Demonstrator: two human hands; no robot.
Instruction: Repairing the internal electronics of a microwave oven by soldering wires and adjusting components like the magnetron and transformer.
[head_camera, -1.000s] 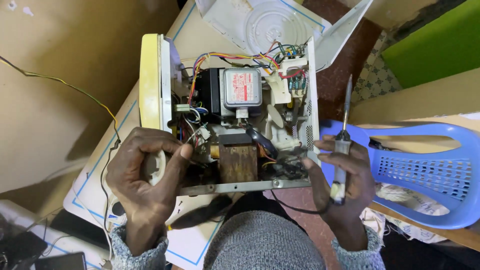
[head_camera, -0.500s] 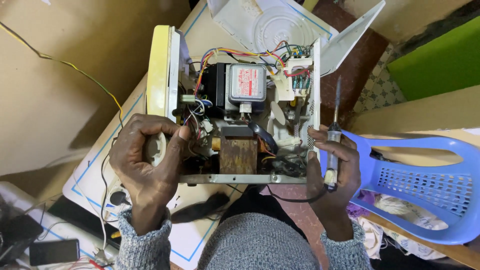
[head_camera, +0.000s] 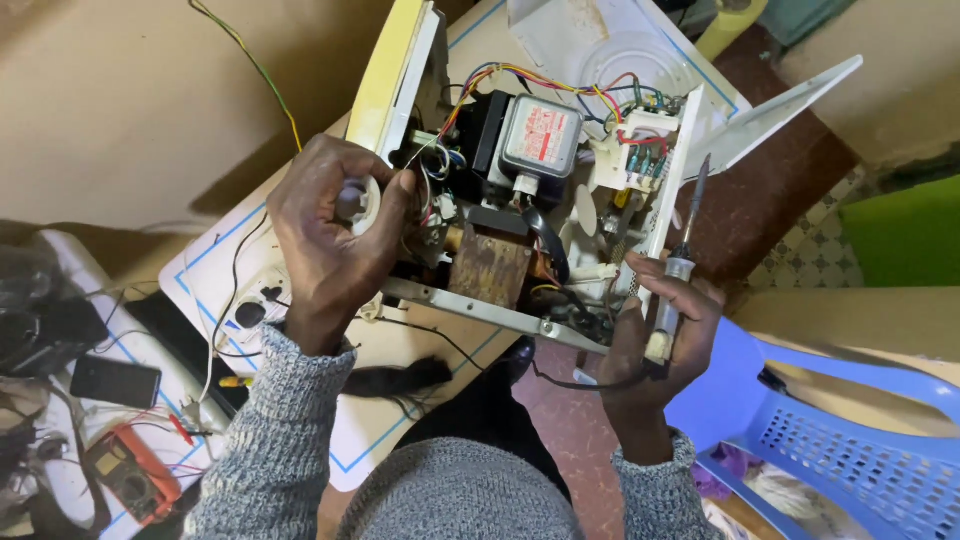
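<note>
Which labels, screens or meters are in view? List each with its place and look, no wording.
Label: on the metal box inside the opened appliance, upper centre; rectangular, pale with red print.
Phone: flat on the table at left; dark rectangle, screen off.
Meter: lower left corner of the table; orange casing, dark face.
Left hand grips the appliance's front; right hand holds a screwdriver.

Blue plastic chair (head_camera: 850, 440) cut off
</note>
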